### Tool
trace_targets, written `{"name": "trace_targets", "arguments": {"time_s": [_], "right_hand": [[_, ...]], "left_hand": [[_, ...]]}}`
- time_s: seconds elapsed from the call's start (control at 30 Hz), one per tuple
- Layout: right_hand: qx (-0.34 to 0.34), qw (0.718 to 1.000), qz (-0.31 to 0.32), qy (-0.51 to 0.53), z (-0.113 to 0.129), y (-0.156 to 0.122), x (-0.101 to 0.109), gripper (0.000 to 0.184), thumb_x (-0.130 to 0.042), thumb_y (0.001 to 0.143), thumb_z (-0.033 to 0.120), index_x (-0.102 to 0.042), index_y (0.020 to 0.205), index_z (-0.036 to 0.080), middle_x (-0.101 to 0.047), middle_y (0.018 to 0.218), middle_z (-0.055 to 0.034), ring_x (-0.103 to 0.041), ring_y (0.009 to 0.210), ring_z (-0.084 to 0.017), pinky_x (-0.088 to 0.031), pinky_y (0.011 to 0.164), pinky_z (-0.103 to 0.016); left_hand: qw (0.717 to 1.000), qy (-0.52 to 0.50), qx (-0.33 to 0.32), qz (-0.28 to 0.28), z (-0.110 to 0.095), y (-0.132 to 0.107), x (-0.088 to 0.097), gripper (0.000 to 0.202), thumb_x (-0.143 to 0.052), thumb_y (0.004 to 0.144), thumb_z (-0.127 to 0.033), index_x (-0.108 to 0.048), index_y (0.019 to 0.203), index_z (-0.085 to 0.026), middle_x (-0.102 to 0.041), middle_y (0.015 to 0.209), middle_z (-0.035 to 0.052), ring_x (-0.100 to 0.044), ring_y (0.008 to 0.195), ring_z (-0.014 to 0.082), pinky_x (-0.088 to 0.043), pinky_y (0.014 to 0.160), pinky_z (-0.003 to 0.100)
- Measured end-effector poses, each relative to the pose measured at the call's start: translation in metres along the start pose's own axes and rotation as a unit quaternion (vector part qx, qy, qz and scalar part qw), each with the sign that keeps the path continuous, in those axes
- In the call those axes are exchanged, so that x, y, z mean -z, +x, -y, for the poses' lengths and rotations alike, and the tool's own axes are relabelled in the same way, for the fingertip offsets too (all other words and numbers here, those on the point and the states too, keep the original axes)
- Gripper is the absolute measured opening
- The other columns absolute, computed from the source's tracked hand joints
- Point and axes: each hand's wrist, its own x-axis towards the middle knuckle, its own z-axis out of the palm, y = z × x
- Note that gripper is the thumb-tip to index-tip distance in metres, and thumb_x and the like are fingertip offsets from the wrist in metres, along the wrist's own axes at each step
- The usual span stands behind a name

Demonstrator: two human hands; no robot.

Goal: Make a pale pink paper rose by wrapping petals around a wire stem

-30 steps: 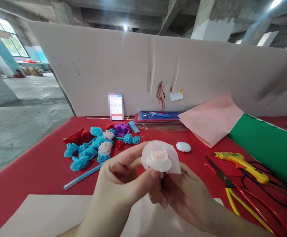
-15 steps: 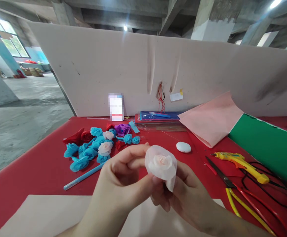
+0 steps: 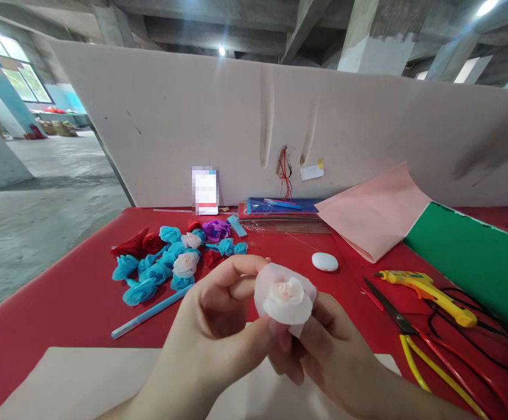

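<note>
Both hands hold a pale pink paper flower (image 3: 285, 294) above the near part of the red table. Its thin petals circle a tight, spiralled centre that faces me. My left hand (image 3: 223, 318) is closed on its left side, with the thumb pressed at the lower edge and the index finger behind the outer petal. My right hand (image 3: 330, 338) pinches the flower's lower right side and base. The base is hidden by the fingers. Beneath the hands lies a pale paper sheet (image 3: 91, 373).
Blue paper flowers (image 3: 155, 272) lie heaped at left with pink, red and purple ones, beside a blue pen (image 3: 149, 314). A white oval case (image 3: 325, 262) sits behind my right hand. At right lie scissors (image 3: 405, 326), a yellow glue gun (image 3: 431, 291) and pink paper (image 3: 376, 216).
The flower has turned and tilted slightly, and its outer petal now wraps nearer the right side. My right thumb has shifted up against the petal's edge. Both hands keep their hold.
</note>
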Motion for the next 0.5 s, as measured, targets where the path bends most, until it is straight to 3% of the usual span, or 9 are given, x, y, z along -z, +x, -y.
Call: {"name": "trace_targets", "arguments": {"time_s": [0.27, 0.5], "right_hand": [[-0.004, 1.0, -0.003, 0.022, -0.002, 0.0, -0.003, 0.022, -0.05, 0.092, 0.035, -0.058, 0.079, 0.019, -0.043, 0.061, 0.0049, -0.037, 0.049, -0.004, -0.028, 0.048, -0.019], [-0.023, 0.997, -0.067, 0.002, 0.0, 0.0, -0.01, 0.029, -0.051, 0.089, 0.041, -0.048, 0.071, 0.019, -0.035, 0.055, 0.0067, -0.031, 0.047, -0.006, -0.023, 0.045, -0.019]], "left_hand": [[0.998, -0.051, 0.025, 0.02, -0.001, -0.001, -0.001, 0.018, -0.069, 0.076, -0.018, -0.056, 0.087, -0.025, -0.068, 0.073, -0.0049, -0.064, 0.052, 0.0092, -0.055, 0.05, 0.017], [1.0, 0.008, 0.009, 0.008, 0.0, 0.0, -0.003, 0.024, -0.067, 0.078, -0.015, -0.051, 0.092, -0.027, -0.065, 0.075, -0.0052, -0.064, 0.052, 0.0107, -0.057, 0.049, 0.02]]}}
